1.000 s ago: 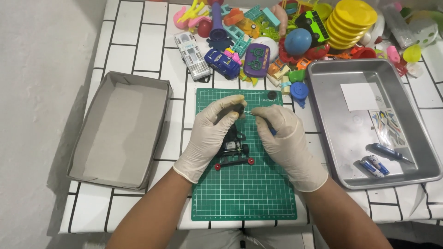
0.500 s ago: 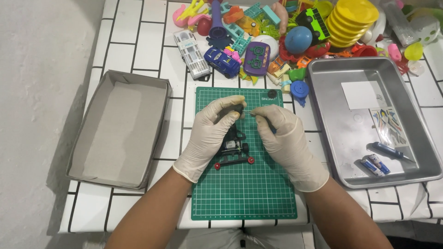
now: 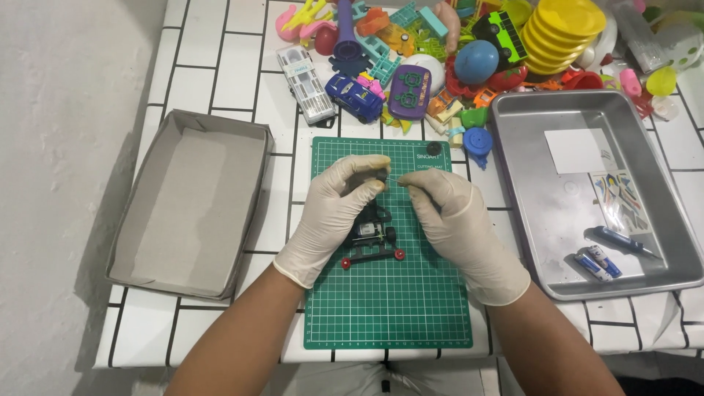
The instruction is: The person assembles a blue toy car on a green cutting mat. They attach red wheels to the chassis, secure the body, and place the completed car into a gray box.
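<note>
**tinkerbox:** Setup was a white tiled counter point(image 3: 220, 66) against a pale wall, with a green cutting mat point(image 3: 389, 308) at the near edge. Sitting on the mat, right under the hands, was a small black toy car chassis point(image 3: 370, 242) with red wheels, a little motor showing in the middle.

**gearhead_09:** And the hands?

**tinkerbox:** Both gloved, nearly meeting above the chassis. The left hand point(image 3: 334, 213) was curled shut on a small dark part point(image 3: 382, 178), pinched at the fingertips. The right hand point(image 3: 455, 220) was closed on something thin pointing toward that part; too small to say what. I'd say the trick there was to brace the wrists on the mat and line things up slowly, since a tiny piece like that could pop loose easily.

**gearhead_09:** What else was around?

**tinkerbox:** A grey cardboard box point(image 3: 191, 205) to the left, a metal tray point(image 3: 557, 117) to the right with a screwdriver point(image 3: 623, 242) and batteries point(image 3: 595, 264), and a heap of colourful plastic toys point(image 3: 440, 51) at the back.
</note>
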